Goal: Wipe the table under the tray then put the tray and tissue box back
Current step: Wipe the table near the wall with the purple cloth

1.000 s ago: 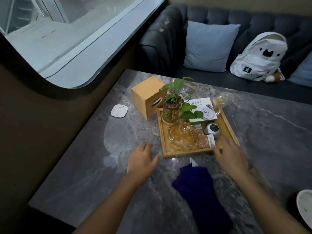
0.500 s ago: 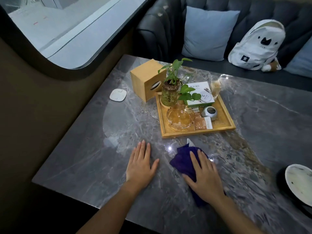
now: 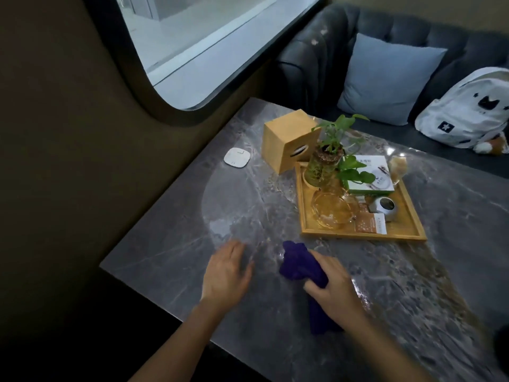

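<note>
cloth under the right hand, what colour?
Dark purple cloth, gripped by the right hand; head view.

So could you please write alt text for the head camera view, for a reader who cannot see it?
A person's right hand grips a bunched purple cloth on a grey marble table, while the left hand rests open and flat beside it. Behind them sit a wooden tray of small items and a wooden tissue box.

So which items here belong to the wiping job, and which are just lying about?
Job: purple cloth gripped by right hand; wooden tray; tissue box; table; left hand.
Lying about: white coaster; cushion; backpack.
</note>
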